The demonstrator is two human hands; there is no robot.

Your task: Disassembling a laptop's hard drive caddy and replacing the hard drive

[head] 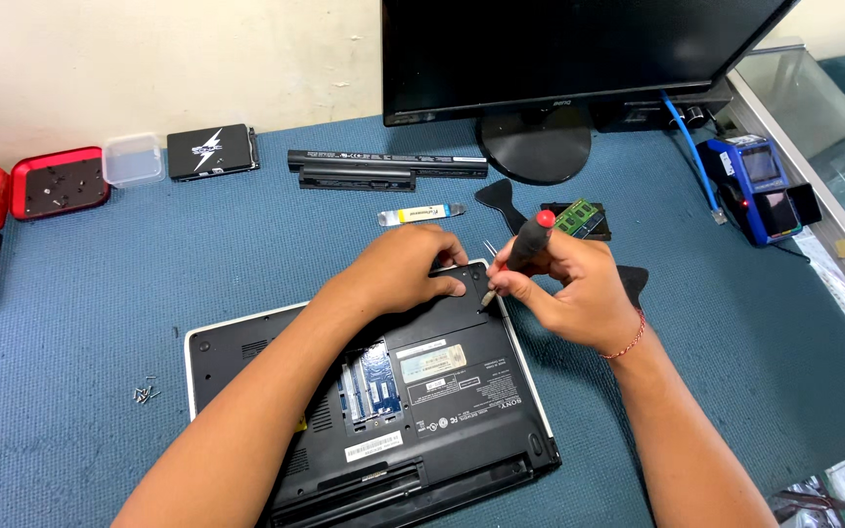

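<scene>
A black laptop (pixel 462 401) lies upside down on the blue mat, its memory bay open in the middle. My left hand (pixel 408 269) rests flat on the laptop's far corner, fingers spread on the base. In my right hand (pixel 574 284) is a black screwdriver with a red cap (pixel 530 240), its tip down at the far right edge of the laptop, next to my left fingers. A red string circles my right wrist.
A long black laptop battery (pixel 383 164) lies behind, with a drive (pixel 210 151), a clear plastic box (pixel 133 158) and a red tray (pixel 58 182). A monitor stand (pixel 535 147), memory modules (pixel 581 219), black pry tools (pixel 499 198), loose screws (pixel 146 394) and a blue device (pixel 760 186) surround the laptop.
</scene>
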